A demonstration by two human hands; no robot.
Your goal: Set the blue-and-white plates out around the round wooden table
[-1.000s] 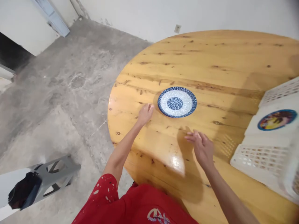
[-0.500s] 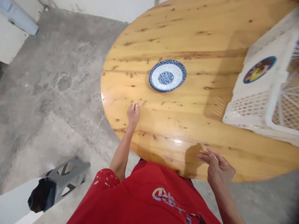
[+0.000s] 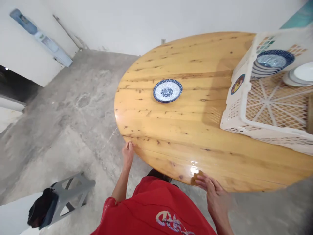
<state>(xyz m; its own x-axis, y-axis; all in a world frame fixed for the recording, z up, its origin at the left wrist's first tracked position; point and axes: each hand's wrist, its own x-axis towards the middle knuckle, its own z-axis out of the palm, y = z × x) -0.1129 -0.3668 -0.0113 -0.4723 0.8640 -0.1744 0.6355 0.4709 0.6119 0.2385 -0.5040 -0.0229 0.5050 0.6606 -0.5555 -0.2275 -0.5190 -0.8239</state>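
My left hand (image 3: pixel 127 150) is at the left front rim of the wooden table (image 3: pixel 151 130), its fingers curled closed and no object showing in them. Over the table's front edge, my right hand (image 3: pixel 215 194) has its fingers stretched out and holds nothing. I cannot tell whether either hand touches the wood. A small stack of blue-and-white plates (image 3: pixel 167 91) lies beyond both hands, towards the left part of the tabletop.
On the right of the table stands a white plastic crate (image 3: pixel 234 112) with blue-patterned bowls (image 3: pixel 274 62) and white dishes (image 3: pixel 302 74) inside. A grey stool (image 3: pixel 69 192) with a black item (image 3: pixel 40 209) is at lower left. A water dispenser (image 3: pixel 52 45) stands by the wall.
My left hand has drawn back from over the tabletop to its rim. My right hand has shifted slightly left and down. The view has tilted up, showing the crate's contents and more wall.
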